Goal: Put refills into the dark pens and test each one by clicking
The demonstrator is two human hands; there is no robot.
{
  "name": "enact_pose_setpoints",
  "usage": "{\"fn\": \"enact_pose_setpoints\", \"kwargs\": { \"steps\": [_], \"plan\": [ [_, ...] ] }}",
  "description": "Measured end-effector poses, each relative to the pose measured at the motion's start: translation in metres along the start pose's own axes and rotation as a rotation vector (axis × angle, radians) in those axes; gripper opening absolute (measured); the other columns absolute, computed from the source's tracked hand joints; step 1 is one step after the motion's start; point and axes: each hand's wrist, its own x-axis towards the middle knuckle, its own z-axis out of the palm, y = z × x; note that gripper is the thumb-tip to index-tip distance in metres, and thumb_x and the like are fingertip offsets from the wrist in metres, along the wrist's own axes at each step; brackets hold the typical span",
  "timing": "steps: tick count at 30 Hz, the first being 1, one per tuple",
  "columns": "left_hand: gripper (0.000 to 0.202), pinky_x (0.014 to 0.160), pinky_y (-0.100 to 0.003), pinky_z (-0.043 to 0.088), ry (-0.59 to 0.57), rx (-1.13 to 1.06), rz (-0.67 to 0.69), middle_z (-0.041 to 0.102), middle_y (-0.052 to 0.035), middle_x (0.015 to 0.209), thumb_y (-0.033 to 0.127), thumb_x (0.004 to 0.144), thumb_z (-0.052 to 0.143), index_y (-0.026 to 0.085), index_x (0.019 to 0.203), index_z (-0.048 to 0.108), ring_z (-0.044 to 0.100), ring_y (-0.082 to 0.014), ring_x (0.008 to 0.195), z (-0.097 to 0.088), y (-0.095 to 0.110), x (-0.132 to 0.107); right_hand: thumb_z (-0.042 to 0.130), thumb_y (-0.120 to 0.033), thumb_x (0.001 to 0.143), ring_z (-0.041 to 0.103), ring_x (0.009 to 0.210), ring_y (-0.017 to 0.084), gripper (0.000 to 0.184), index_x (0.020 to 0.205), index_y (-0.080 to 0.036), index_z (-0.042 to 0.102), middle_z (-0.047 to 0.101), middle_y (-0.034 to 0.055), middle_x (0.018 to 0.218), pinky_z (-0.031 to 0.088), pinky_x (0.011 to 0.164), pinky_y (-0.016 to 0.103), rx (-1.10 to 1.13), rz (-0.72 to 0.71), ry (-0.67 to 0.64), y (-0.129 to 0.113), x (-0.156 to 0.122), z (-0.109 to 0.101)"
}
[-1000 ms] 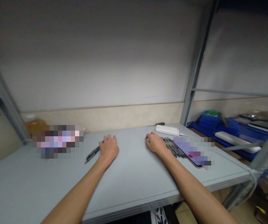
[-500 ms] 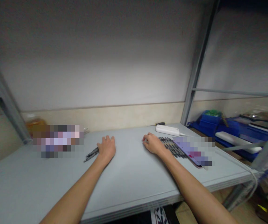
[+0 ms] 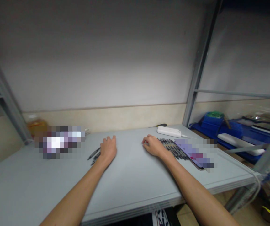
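My left hand rests palm down on the desk, fingers bent over a few dark pens. The pens' ends stick out on its left side, and the rest of them is hidden under the palm. Further right, my right hand lies on the desk with its fingers loosely curled and apart. I see nothing in it. Just beyond its wrist, several dark pens lie side by side in rows, partly covered by my right hand and forearm. Beside the rows lies a flat lilac item, blurred by pixels.
A white power strip and a screwdriver lie near the wall. At the left back stand a pixelated object and an amber container. A metal post rises at the right, with blue bins past it.
The pens by my left hand have fanned apart and shifted slightly to the right. My left thumb has drawn in from sticking out. My right hand has barely moved.
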Motion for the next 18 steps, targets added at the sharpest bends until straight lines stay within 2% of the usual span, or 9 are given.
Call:
{"fn": "enact_pose_setpoints", "kwargs": {
  "steps": [7,11,15,18],
  "plan": [
    [0.042,0.079,-0.034,0.039,0.013,-0.031,-0.011,0.055,-0.0166,0.103,0.001,0.077,0.032,0.014,0.115,0.047,0.05,-0.0257,0.1,-0.0011,-0.0018,0.0026,0.047,-0.019,0.08,0.051,0.085,0.016,0.022,0.095,-0.017,0.063,0.055,0.0073,0.093,0.034,0.076,0.023,-0.004,-0.016,-0.016,-0.0006,0.0002,0.0005],
    [0.042,0.078,-0.036,0.04,0.018,-0.035,0.0,0.056,-0.016,0.101,0.001,0.076,0.033,0.014,0.114,0.047,0.05,-0.0262,0.099,0.0004,-0.0024,0.0035,0.048,-0.019,0.079,0.051,0.084,0.016,0.021,0.093,-0.017,0.063,0.055,0.0069,0.091,0.034,0.076,0.023,0.002,-0.027,-0.007,-0.0001,0.0005,0.0018],
    [0.042,0.075,-0.039,0.043,0.008,-0.05,-0.02,0.054,-0.0154,0.106,0.003,0.076,0.033,0.018,0.114,0.046,0.047,-0.0276,0.103,0.0015,-0.0018,0.0029,0.048,-0.018,0.078,0.052,0.081,0.016,0.02,0.091,-0.017,0.064,0.055,0.0063,0.087,0.035,0.074,0.023,0.008,-0.045,0.005,0.0006,0.0011,0.0029],
    [0.042,0.072,-0.036,0.044,-0.009,-0.063,-0.01,0.052,-0.0158,0.11,0.003,0.076,0.034,0.018,0.114,0.046,0.044,-0.0275,0.106,0.0012,-0.0015,0.0019,0.048,-0.019,0.078,0.052,0.08,0.015,0.02,0.091,-0.017,0.064,0.055,0.0064,0.088,0.035,0.073,0.023,0.005,-0.041,0.0,0.0004,0.0013,0.0026]
  ]
}}
